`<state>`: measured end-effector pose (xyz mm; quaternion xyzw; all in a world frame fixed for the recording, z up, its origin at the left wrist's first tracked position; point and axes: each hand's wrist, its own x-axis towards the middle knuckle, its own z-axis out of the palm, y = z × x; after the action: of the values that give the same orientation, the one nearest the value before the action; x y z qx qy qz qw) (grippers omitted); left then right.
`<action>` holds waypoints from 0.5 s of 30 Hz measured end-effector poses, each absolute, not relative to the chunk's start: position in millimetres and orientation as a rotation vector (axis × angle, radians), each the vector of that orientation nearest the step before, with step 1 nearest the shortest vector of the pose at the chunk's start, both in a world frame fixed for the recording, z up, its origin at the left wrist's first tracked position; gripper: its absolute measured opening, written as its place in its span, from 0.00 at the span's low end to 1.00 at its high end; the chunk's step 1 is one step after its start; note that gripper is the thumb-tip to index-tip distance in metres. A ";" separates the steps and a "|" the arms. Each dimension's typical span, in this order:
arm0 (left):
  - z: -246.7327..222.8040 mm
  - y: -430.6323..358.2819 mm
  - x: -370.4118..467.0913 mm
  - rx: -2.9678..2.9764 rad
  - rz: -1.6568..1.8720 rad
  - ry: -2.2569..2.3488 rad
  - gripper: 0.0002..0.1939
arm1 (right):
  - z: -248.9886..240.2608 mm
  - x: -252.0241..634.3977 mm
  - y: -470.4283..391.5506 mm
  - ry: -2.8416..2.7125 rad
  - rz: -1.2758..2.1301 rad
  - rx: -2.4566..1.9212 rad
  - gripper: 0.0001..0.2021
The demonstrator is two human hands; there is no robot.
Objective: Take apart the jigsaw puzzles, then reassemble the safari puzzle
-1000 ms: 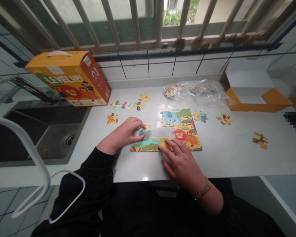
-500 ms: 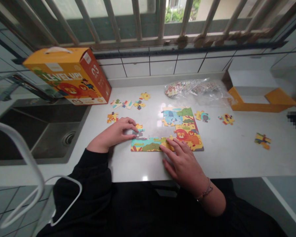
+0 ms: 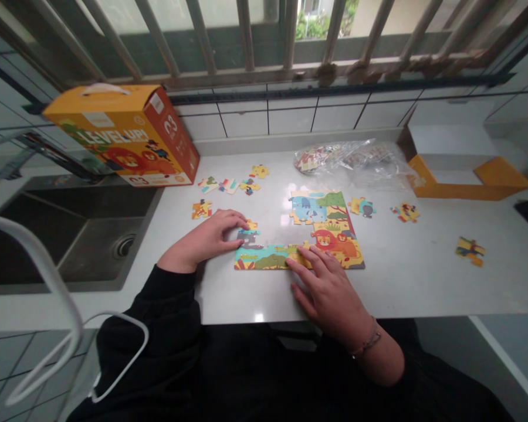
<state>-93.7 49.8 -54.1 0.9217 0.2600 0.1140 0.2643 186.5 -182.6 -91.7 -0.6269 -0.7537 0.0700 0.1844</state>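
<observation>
On the white counter lies a partly joined jigsaw puzzle (image 3: 270,261) with lions, an elephant and green bushes; its middle shows bare counter. My left hand (image 3: 213,237) is at the puzzle's left edge, thumb and fingertips gripping a grey and blue puzzle piece (image 3: 249,236) that sits against the bottom row. Fingers outstretched, my right hand (image 3: 328,287) rests on the bottom row near the lions. Loose jigsaw pieces lie around: one orange piece (image 3: 201,209) beyond my left hand, several pieces (image 3: 250,186) behind it, and others to the right, such as a piece with a grey shape (image 3: 361,207).
An orange puzzle box (image 3: 127,138) stands at the back left beside a dark sink (image 3: 88,234). Clear plastic bags (image 3: 356,161) with more pieces lie at the back, near an open orange box (image 3: 462,170). A white cable (image 3: 66,305) hangs at the left front.
Almost nothing differs. Both hands keep their places on the puzzle, and the whole view has shifted very slightly.
</observation>
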 end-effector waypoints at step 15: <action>-52.5 46.4 -93.2 2.425 0.328 0.728 0.10 | -91.9 186.8 -182.9 -2.133 0.193 -1.752 0.24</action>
<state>-93.2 46.4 -52.5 0.9090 0.2728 0.1230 0.2902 186.8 -182.9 -91.9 -0.6221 -0.7574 0.0684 0.1863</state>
